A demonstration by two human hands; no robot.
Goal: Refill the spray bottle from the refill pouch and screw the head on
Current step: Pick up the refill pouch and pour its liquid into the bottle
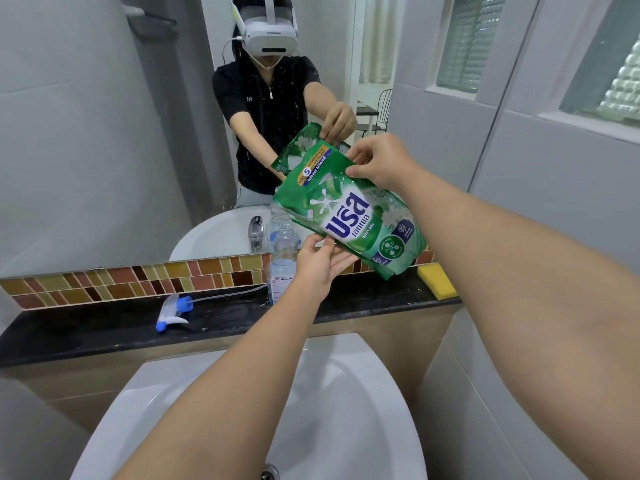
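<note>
A green refill pouch (349, 213) hangs tilted above the black ledge, held in both hands. My right hand (379, 164) pinches its upper edge. My left hand (322, 263) holds its lower left side from below. The clear spray bottle (283, 258) stands upright on the ledge without its head, just left of and partly behind my left hand; the pouch's lower left corner is right above its open neck. The white and blue spray head (173, 311) lies on its side on the ledge to the left, its thin tube stretching right towards the bottle.
A black stone ledge (86, 332) runs below a mirror (104, 133) with a tiled strip. A yellow sponge (437, 281) lies at its right end. A white sink basin (346, 393) sits below my arms. Grey tiled walls close in on the right.
</note>
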